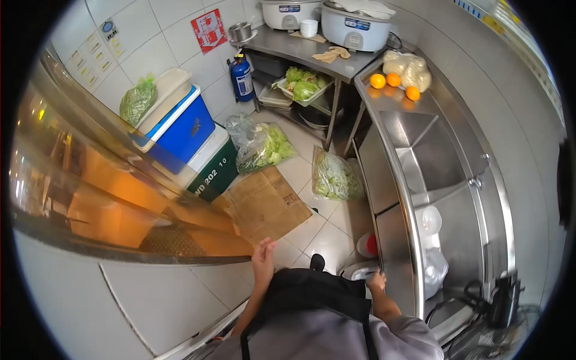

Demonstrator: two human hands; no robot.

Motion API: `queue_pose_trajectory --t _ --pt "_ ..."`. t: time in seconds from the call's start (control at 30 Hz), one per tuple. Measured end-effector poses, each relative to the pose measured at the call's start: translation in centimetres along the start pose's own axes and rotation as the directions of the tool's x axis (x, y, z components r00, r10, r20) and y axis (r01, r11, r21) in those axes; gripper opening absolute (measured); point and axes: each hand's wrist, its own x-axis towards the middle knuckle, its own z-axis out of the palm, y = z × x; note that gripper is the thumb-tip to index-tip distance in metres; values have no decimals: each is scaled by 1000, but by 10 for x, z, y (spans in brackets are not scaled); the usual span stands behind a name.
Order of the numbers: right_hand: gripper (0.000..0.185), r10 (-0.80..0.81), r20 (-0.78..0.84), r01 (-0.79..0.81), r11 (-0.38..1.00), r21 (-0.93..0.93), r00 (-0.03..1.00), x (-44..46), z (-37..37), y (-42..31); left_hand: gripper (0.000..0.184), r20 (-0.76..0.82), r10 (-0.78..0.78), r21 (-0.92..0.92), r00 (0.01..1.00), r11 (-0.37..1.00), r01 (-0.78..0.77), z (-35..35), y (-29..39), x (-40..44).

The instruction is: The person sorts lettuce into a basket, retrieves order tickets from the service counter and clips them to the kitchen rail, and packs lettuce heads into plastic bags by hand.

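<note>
My left hand point(263, 259) is raised at the end of the amber plastic strip curtain point(114, 192), its fingers loosely bent and apart, with nothing visible in them. Whether it touches the curtain's edge I cannot tell. Low on the other side, my right hand point(377, 281) hangs beside the front of the steel sink unit point(399, 252). Its fingers are small and partly hidden, so a grip does not show. Close to that hand, a whitish container point(358, 270) and a red-and-white tub point(367, 245) stand on the floor.
Flattened cardboard point(267, 204) lies on the tiles. Bagged greens point(267, 147) and another bag of greens point(336, 174) sit on the floor. A blue cooler point(180, 129) stands left. Oranges point(393, 79) rest beside the sink basin point(429, 150). Rice cookers point(357, 27) occupy the back counter.
</note>
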Motion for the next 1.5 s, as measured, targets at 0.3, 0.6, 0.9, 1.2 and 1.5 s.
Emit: queue_pose_trajectory --t 0.3,0.6,0.9,1.2,1.5 --pt "79 -603 -192 618 786 23 774 97 -166 -303 29 -217 -19 -39 976 999 11 44 -25 141" --pt "66 -782 -398 848 529 -16 480 174 -243 -578 28 -15 -193 43 981 980 193 52 -67 378" --pt "44 -818 16 801 566 195 575 251 -202 -763 18 -201 -265 267 943 911 313 16 -129 579" --pt "71 -652 307 563 756 335 693 283 -118 -934 16 -340 -202 479 918 803 354 8 -184 702" --pt "30 -813 298 137 414 900 501 284 -93 -991 62 -211 -199 871 957 406 276 23 -265 810"
